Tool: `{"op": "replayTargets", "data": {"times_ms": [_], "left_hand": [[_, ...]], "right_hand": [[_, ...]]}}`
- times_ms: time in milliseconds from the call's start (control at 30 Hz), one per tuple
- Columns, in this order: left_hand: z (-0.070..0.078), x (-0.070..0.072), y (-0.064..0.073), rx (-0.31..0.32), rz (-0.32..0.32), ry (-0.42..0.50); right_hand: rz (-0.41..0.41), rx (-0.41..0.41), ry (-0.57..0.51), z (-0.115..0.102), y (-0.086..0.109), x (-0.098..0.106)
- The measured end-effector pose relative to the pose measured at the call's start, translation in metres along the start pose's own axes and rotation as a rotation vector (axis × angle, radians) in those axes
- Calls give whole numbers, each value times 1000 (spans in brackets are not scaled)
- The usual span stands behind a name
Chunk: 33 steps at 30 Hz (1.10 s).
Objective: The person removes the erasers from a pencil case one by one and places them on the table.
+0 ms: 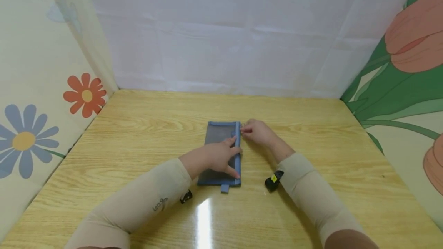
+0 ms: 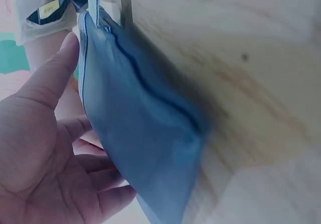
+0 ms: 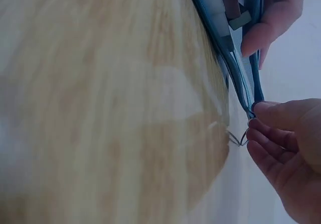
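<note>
A blue zip pouch (image 1: 214,135) with a dark mesh face lies flat on the table. My left hand (image 1: 219,156) rests on it, fingers spread across the mesh towards its right edge. In the left wrist view the pouch's side (image 2: 145,123) stands beside that hand's fingers. At the upper right edge my right hand (image 1: 258,131) pinches the zipper pull, mostly hidden by the fingertips. A thin loop (image 3: 239,140) hangs from it in the right wrist view. There the pouch's mouth gapes, with pale and brownish things (image 3: 231,5) inside, their kind unclear.
The wood-grain table (image 1: 155,114) spreads around the pouch. A white sheet (image 1: 221,49) hangs at the back, with flower-printed panels (image 1: 31,68) at the sides. A small blue tab (image 1: 225,188) sticks out from the pouch's near edge. Black cameras (image 1: 273,181) sit on both wrists.
</note>
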<state>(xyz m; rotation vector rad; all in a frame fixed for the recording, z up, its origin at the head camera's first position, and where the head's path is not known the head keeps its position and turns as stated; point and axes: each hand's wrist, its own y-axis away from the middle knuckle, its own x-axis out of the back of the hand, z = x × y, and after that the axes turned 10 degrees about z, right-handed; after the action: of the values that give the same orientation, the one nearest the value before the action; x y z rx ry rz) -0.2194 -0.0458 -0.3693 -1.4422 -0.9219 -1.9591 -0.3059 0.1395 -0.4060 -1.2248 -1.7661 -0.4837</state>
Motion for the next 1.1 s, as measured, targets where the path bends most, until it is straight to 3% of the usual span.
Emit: {"op": "replayTargets", "data": {"times_ms": [167,267,533,867,1100], "left_hand": [[-7,-1,1,-42,20,62],[-10,-2,0,-60,67,80],[-7,-7,-4,-34,225,93],[7,0,1,28,241,74],[17,4,7,80,323,8]], "right_hand": [[-2,147,62,-1,2,4],[-23,187,83,-1,4,5],[-83,113,53,-2,5,5],[-95,130,77,-3,9,4],[-66,198,122,-5,15,4]]}}
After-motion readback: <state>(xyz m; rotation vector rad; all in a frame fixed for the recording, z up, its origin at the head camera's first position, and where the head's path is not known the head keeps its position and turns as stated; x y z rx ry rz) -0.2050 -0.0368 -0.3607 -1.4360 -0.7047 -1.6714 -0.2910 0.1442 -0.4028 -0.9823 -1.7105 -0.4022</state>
